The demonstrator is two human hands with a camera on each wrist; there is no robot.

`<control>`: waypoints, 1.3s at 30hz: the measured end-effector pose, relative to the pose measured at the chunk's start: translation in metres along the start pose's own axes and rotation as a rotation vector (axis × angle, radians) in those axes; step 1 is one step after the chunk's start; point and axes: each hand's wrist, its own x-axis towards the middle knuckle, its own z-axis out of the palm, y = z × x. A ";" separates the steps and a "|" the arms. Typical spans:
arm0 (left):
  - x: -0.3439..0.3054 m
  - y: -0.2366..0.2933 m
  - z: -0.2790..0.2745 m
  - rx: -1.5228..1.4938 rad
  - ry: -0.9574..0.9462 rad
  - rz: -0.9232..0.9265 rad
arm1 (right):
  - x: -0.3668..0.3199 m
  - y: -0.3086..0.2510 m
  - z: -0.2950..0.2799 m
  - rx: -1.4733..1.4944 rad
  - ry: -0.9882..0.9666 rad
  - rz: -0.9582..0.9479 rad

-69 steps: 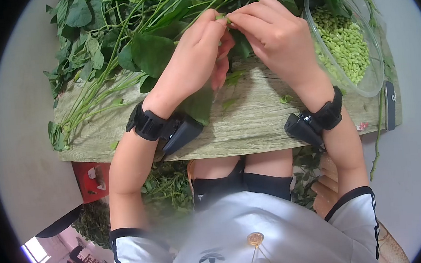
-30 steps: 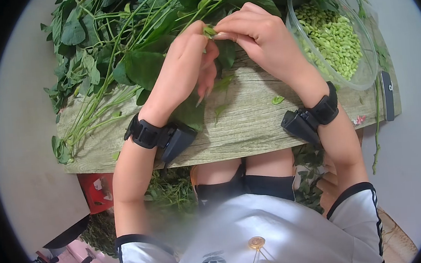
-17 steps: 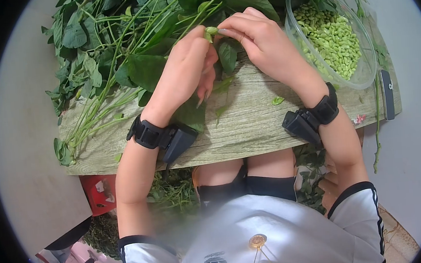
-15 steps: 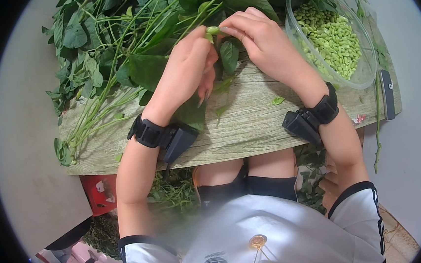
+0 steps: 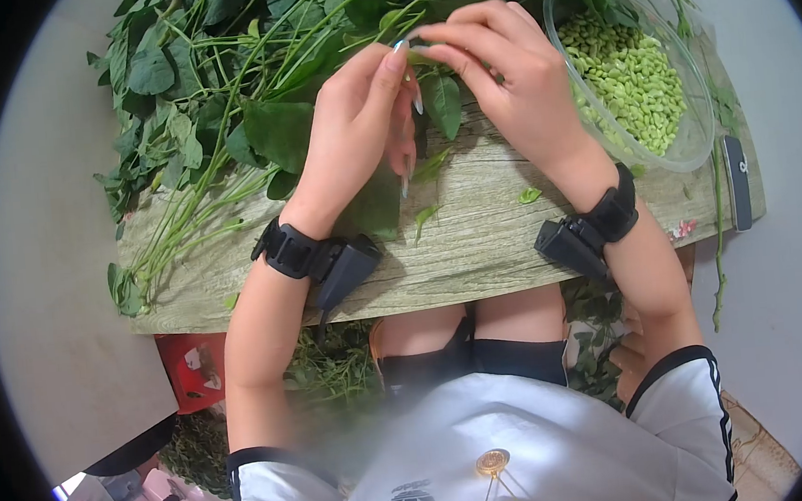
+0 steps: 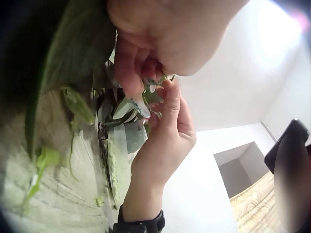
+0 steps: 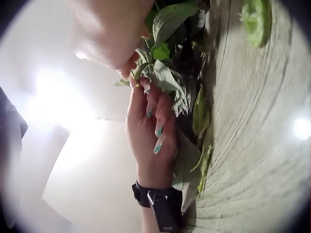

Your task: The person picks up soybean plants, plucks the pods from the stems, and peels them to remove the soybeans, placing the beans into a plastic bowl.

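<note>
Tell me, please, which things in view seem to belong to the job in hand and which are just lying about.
Likely part of the job:
left hand
right hand
what looks like a pod at their fingers
leafy stalks
beans
tub

Apparently just lying about:
grey object, far right
red object, lower left
green scrap

Left fingers (image 5: 387,75) close beside right fingers (image 5: 469,36)

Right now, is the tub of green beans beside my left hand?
No, the clear tub of green beans sits beside your right hand.
</note>
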 end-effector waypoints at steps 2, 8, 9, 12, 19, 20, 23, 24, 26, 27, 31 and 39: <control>0.000 0.001 0.003 -0.024 0.024 0.012 | -0.003 -0.012 -0.002 -0.011 -0.039 0.057; -0.001 -0.006 0.003 -0.050 0.086 0.055 | -0.012 -0.022 0.008 0.182 -0.058 0.206; -0.001 -0.005 0.004 -0.018 0.111 0.064 | -0.013 -0.023 0.010 0.208 -0.045 0.230; -0.001 -0.006 0.007 0.033 0.138 0.077 | -0.014 -0.024 0.011 0.194 -0.051 0.224; -0.003 -0.008 0.010 0.082 0.170 0.124 | -0.016 -0.024 0.012 0.162 -0.045 0.173; -0.002 -0.009 0.008 0.082 0.170 0.123 | -0.016 -0.024 0.011 0.178 -0.057 0.193; 0.000 -0.012 0.006 0.095 0.167 0.147 | -0.015 -0.026 0.011 0.198 -0.058 0.205; -0.001 -0.012 0.010 0.032 0.179 0.174 | -0.015 -0.027 0.011 0.202 -0.050 0.200; -0.001 -0.013 0.011 -0.031 0.190 0.199 | -0.014 -0.029 0.010 0.225 -0.048 0.221; 0.000 -0.016 0.011 0.024 0.206 0.251 | -0.014 -0.030 0.010 0.248 -0.049 0.243; -0.003 -0.016 0.011 0.124 0.218 0.307 | -0.013 -0.030 0.011 0.302 -0.037 0.291; 0.001 -0.012 0.011 0.283 0.209 0.353 | -0.008 -0.019 0.012 0.673 -0.036 0.507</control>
